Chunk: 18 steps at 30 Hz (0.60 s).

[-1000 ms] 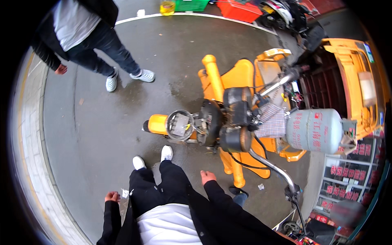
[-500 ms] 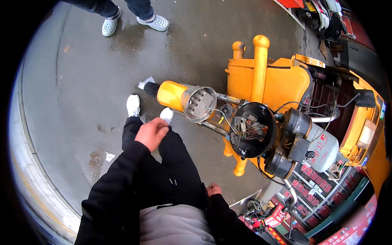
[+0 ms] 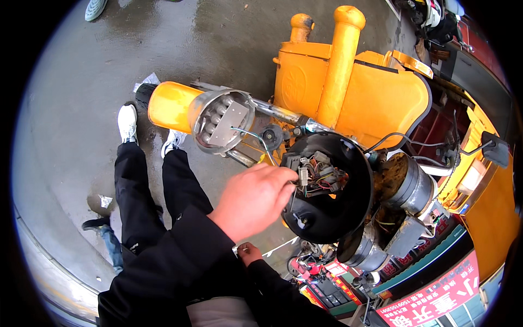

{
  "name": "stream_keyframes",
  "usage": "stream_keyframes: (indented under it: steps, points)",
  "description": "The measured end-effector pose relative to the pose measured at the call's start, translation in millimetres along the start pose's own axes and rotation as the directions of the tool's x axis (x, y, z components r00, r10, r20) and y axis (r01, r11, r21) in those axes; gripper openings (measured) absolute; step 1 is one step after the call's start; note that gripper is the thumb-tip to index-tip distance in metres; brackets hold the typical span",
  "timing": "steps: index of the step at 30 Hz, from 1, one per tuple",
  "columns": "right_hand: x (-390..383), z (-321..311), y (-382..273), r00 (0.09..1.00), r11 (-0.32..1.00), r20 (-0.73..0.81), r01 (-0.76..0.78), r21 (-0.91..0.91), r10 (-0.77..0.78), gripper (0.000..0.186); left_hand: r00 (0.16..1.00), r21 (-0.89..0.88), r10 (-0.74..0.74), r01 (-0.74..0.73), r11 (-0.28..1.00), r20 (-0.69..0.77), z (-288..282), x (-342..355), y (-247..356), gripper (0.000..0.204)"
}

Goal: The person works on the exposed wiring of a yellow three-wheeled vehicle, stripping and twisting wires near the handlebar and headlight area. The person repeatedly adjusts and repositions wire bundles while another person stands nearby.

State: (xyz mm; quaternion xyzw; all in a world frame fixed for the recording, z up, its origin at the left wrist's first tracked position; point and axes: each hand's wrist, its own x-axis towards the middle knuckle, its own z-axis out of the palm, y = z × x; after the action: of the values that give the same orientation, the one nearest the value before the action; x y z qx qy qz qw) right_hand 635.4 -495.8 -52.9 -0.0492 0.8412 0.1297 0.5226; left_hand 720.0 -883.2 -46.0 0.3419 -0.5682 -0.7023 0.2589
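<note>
In front of me is a black round headlight housing [image 3: 357, 218], with its inside facing up. It holds a bundle of coloured wires [image 3: 327, 177] with several grey connectors [image 3: 303, 175]. My left hand [image 3: 253, 199] reaches over the housing's left rim, fingers bent and closed at the connectors; what the fingertips pinch is hidden. Low down, close to my body, my right hand [image 3: 249, 254] is curled closed, a small pale glint beside its fingers. What it holds is too small to name. A yellow lamp [image 3: 173, 106] with an exposed bulb plate [image 3: 229, 124] lies left of the housing.
Yellow vehicle bodywork [image 3: 376, 98] with an upright post [image 3: 340, 65] stands beyond the housing. Two dirty round metal cans [image 3: 411, 182] sit to its right. Red signs [image 3: 436, 297] and a parked motorbike [image 3: 299, 267] are at the lower right. Another person's shoe [image 3: 96, 8] shows at top left.
My left hand has moved right, from above my legs to the wires in the housing. The view has shifted closer to the vehicle. My right hand stays low near my body.
</note>
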Motion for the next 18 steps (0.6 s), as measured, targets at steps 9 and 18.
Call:
stream_keyframes:
  steps: [9,18]
  points:
    - [46,30,74,0.999,0.990,-0.039,-0.018,-0.140,0.013,0.024,0.980,0.153,-0.079,0.052,0.987,0.182,44,21,36,0.025]
    - [47,16,65,1.000,1.000,-0.017,0.002,0.002,-0.002,0.022,0.976,0.275,0.073,-0.128,0.953,0.203,47,8,25,0.034]
